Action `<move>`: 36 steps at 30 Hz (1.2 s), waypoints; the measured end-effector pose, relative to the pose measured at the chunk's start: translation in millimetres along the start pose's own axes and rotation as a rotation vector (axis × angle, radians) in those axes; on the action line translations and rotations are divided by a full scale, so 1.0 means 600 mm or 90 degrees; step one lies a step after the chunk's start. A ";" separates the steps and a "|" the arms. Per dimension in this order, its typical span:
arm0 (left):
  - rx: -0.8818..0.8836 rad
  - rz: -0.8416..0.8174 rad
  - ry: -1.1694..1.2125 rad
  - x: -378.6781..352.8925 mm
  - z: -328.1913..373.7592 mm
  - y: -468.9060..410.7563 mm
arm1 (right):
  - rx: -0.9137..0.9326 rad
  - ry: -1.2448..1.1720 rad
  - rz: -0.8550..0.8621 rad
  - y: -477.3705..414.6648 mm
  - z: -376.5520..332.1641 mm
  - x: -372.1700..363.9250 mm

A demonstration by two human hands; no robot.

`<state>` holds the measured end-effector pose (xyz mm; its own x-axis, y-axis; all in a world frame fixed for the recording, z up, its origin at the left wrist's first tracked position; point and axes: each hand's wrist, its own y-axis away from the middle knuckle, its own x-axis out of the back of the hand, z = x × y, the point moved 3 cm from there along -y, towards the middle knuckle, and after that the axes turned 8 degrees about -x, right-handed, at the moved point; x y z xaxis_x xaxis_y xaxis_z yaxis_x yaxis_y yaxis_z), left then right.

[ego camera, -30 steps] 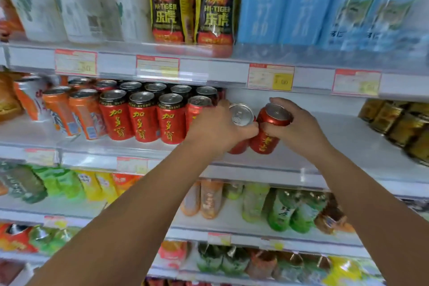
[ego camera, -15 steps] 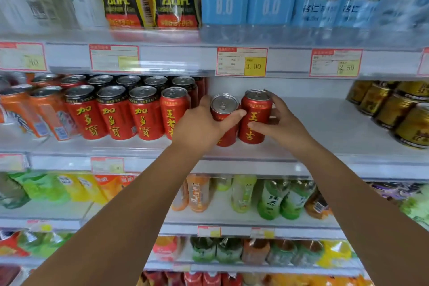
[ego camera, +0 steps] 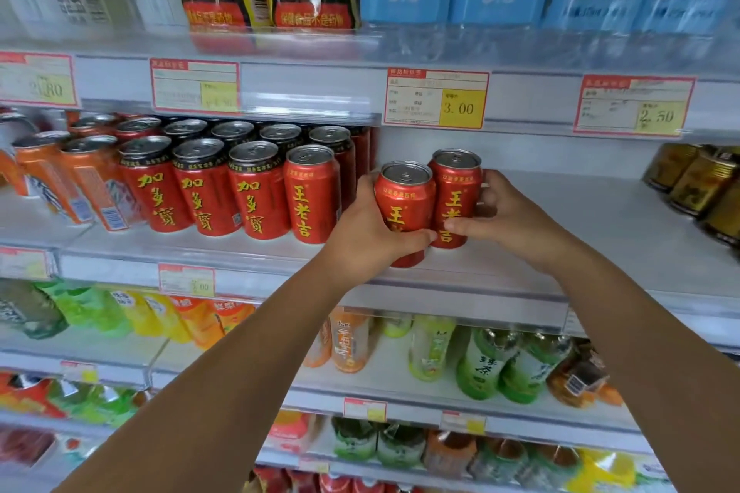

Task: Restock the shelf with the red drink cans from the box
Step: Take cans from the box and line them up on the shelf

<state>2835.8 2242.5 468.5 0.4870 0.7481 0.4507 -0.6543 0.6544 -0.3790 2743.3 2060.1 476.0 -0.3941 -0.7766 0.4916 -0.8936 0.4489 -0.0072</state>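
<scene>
A white shop shelf (ego camera: 580,236) runs across the view at chest height, with fuller shelves above and below it. On its left half stands a block of red cans (ego camera: 224,188), several rows deep, all upright with silver tops up and yellow writing facing out. To their left are orange cans (ego camera: 76,180); at the far right, gold cans (ego camera: 700,180). The stretch of shelf between the red block and the gold cans is bare white.

Two bare arms reach up into that stretch. The left hand (ego camera: 364,236) wraps the left side of the left can (ego camera: 404,204), with the thumb across its lower front. The right hand (ego camera: 508,216) curls round the right side of the right can (ego camera: 456,192), with the thumb across its lower front too. The two red cans touch side by side, the right one set a little further back. Both stand on end, long axis vertical, pull-tab tops up, yellow characters facing the viewer. Their bases are at the shelf's front edge, just right of the red block; whether they rest on the shelf cannot be told.

Above them hangs a price tag (ego camera: 436,100) reading 3.00.
</scene>
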 end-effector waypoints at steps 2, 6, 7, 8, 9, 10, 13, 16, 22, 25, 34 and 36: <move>-0.021 0.007 -0.041 0.008 0.000 0.012 | 0.010 0.027 -0.002 -0.018 -0.005 -0.008; -0.051 0.107 -0.133 0.029 0.001 0.036 | 0.038 0.071 0.024 -0.088 -0.022 -0.036; -0.053 0.137 -0.164 0.034 0.000 0.040 | 0.044 0.072 0.031 -0.106 -0.026 -0.043; -0.056 0.166 -0.193 0.036 -0.003 0.042 | 0.049 0.068 0.038 -0.124 -0.029 -0.049; -0.061 0.193 -0.217 0.037 -0.005 0.045 | 0.054 0.066 0.046 -0.140 -0.033 -0.055; -0.067 0.218 -0.235 0.037 -0.008 0.047 | 0.057 0.064 0.052 -0.155 -0.036 -0.061; -0.086 0.272 -0.272 0.030 -0.012 0.053 | 0.049 0.076 0.080 -0.197 -0.033 -0.067; -0.096 0.294 -0.291 0.026 -0.015 0.053 | 0.045 0.076 0.115 -0.232 -0.024 -0.062; -0.099 0.314 -0.314 0.024 -0.021 0.051 | 0.036 0.081 0.150 -0.272 -0.023 -0.050; -0.095 0.317 -0.322 0.023 -0.024 0.049 | 0.040 0.085 0.173 -0.284 -0.020 -0.054; -0.107 0.323 -0.332 0.021 -0.029 0.049 | 0.049 0.099 0.204 -0.299 -0.023 -0.068; -0.111 0.322 -0.334 0.020 -0.029 0.049 | 0.041 0.098 0.197 -0.298 -0.023 -0.069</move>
<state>2832.5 2272.2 448.6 -0.2180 0.8398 0.4973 -0.6027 0.2849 -0.7453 2922.3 2018.2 469.2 -0.6150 -0.5301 0.5837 -0.7509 0.6196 -0.2285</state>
